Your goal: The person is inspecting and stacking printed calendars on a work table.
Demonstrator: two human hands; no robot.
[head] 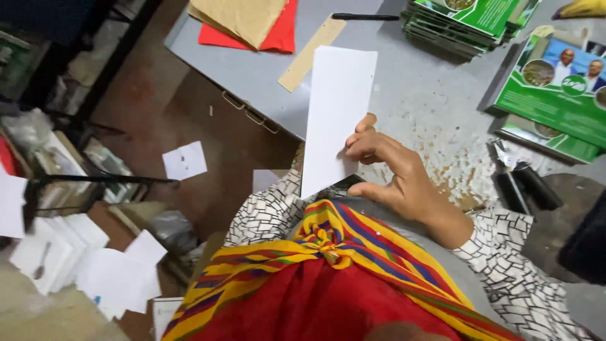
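Grey bench (pixel 404 95) up top, edge bare, carrying green printed booklets (pixel 549 95) stacked at right (kept clear of the working spot, probably). Red and tan sheets (pixel 252 25) at far corner, black pen (pixel 365 17) beside. White card (pixel 334 120) upright over the lap, pinched at lower right edge by right hand (pixel 391 170), tilted as if for checking. Left hand not visible. Loose white sheets (pixel 95 265) on floor.

Left hand — behind white card (pixel 334 120)
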